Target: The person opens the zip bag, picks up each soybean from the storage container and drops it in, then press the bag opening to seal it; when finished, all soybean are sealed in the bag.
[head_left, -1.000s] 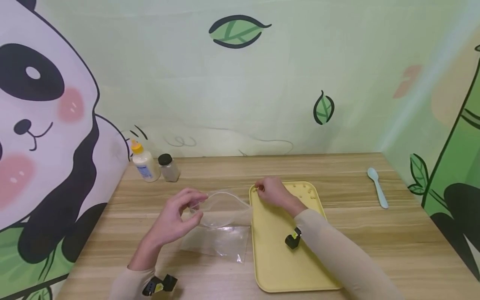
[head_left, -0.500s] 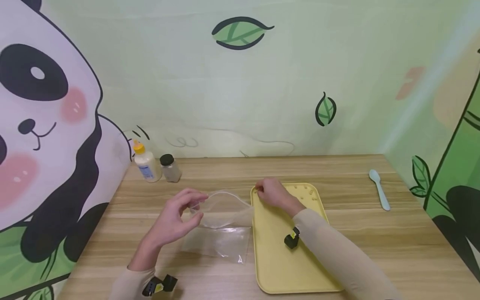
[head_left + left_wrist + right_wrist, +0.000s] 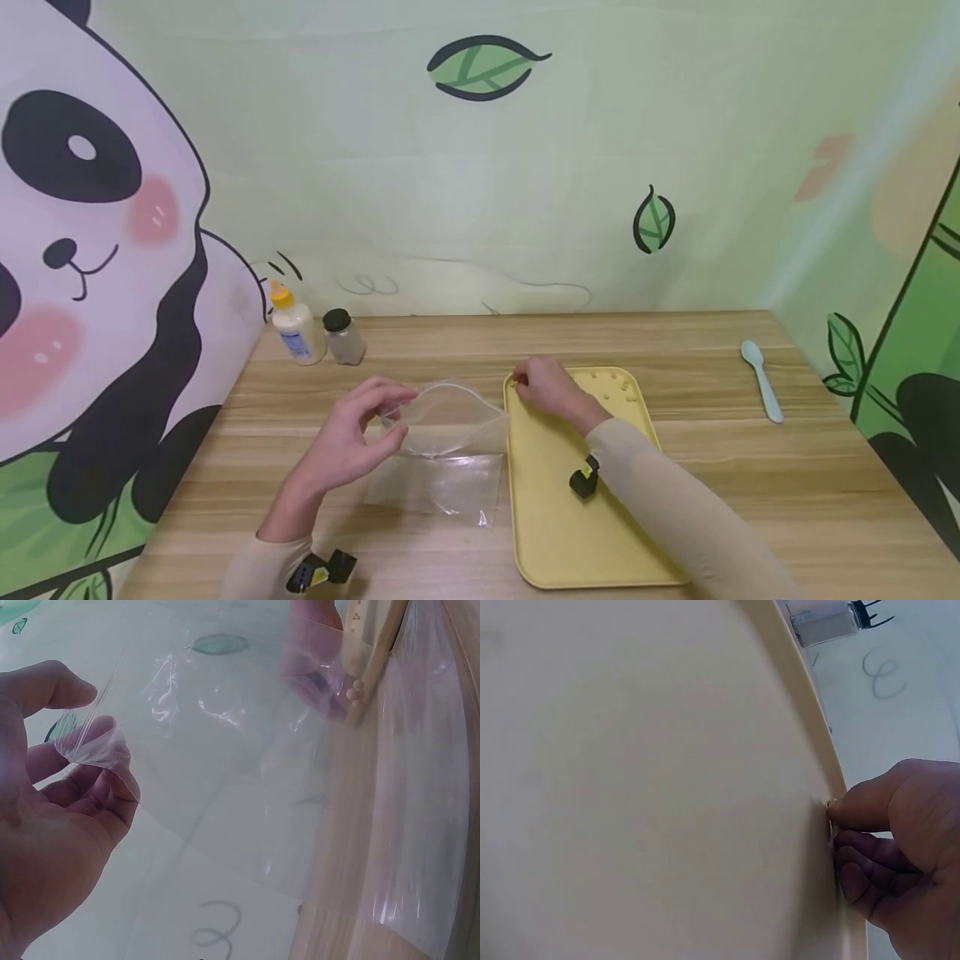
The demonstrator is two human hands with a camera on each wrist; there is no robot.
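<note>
In the head view, my left hand [image 3: 348, 437] holds the side of a clear zip bag [image 3: 435, 487] with its mouth spread apart. Thumb and fingers are curved, and the left wrist view shows the bag film [image 3: 225, 765] lying over the fingers [image 3: 97, 802]. My right hand [image 3: 551, 385] reaches to the far left corner of a yellow tray [image 3: 577, 533]. A tiny pale pellet [image 3: 832, 803] shows at its fingertips in the right wrist view, where the fingers are curled and seem to pinch it. More small pellets [image 3: 631, 398] lie at the tray's far right corner.
A glue bottle [image 3: 298, 333] with a yellow cap and a small black-lidded jar [image 3: 345, 340] stand at the back left. A light blue spoon [image 3: 762, 382] lies at the right of the wooden table [image 3: 750, 500]. A printed wall [image 3: 480, 183] rises behind.
The head view has swung slightly left, so everything sits a little further right in it. Both hands keep nearly the same places at the bag and the tray corner.
</note>
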